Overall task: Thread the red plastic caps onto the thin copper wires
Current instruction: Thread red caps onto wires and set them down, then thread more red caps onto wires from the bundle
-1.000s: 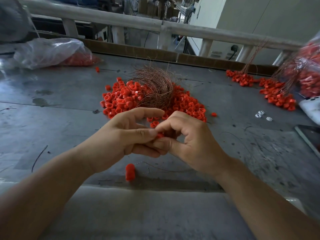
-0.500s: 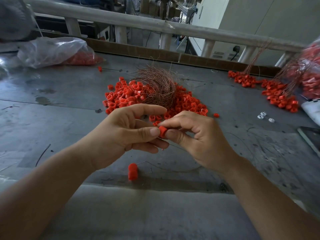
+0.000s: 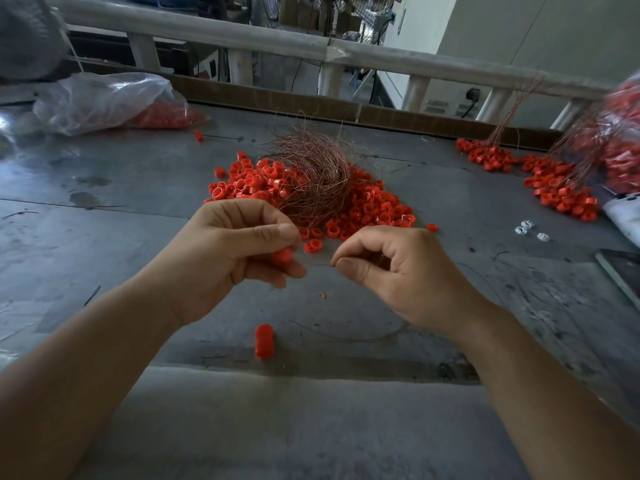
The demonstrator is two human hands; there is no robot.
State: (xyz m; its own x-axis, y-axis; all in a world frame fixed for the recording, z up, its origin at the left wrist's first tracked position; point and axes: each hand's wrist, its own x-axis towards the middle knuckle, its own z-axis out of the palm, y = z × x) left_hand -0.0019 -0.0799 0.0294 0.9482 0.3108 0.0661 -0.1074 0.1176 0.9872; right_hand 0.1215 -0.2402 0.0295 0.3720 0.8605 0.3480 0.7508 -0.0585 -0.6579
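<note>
My left hand [image 3: 228, 251] pinches a red plastic cap [image 3: 281, 255] between thumb and fingers. A hand's width to its right, my right hand [image 3: 391, 271] pinches a thin copper wire [image 3: 318, 262] that runs toward the cap. A pile of loose red caps [image 3: 367, 206] lies just beyond both hands, with a tangled ball of copper wires [image 3: 311, 178] on top of it. A short stack of caps on a wire [image 3: 264, 341] lies on the table below my left hand.
A clear bag of red caps [image 3: 110, 102] sits at the back left. Threaded caps on wires [image 3: 554, 185] and another bag [image 3: 620, 140] lie at the right. Small white pieces [image 3: 530, 232] and a dark flat object [image 3: 623, 271] are at the right edge. A railing [image 3: 329, 50] runs behind the table.
My hands have drawn apart. The cap stayed in my left hand, while my right hand moved right along the wire.
</note>
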